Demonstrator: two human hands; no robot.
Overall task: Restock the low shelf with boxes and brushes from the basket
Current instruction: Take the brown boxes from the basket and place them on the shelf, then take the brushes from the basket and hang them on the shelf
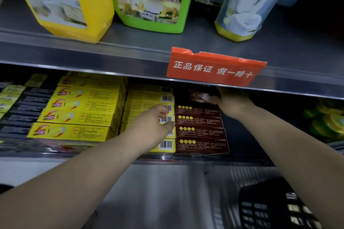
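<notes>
Cardboard, light and stiff: right hand (230, 101) grips the brown box (202, 95) by its end atop the brown stack (200, 129); left hand (152, 124) lies loosely curled, holding nothing, against the yellow boxes (149, 98).

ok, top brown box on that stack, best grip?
Pinch the top brown box by its right short end, coming from the front-right. The yellow boxes block its left end and the upper shelf sits close above. The right hand already holds that end.
</notes>
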